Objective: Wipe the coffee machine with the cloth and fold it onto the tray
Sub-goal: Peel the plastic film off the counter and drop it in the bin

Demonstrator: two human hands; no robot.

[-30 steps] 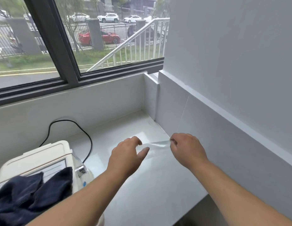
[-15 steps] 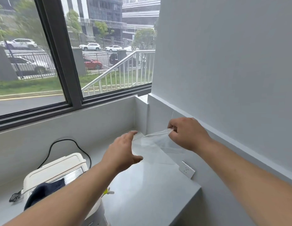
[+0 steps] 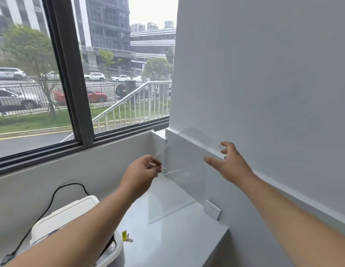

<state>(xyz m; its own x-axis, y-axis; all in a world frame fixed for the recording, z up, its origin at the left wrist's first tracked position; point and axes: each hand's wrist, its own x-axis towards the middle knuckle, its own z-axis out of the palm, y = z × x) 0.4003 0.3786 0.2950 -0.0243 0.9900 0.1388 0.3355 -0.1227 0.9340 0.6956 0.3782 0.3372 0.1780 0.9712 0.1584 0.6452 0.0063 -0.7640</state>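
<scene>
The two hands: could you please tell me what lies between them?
In the head view, a clear plastic sheet spans between the left hand, which pinches it, and the open right hand.

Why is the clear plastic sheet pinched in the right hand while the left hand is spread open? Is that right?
Not quite: the hands are swapped. The head view shows the left hand pinching the clear plastic sheet at its edge, while the right hand is spread open with straight fingers near the sheet's other side, by the wall ledge.
</scene>
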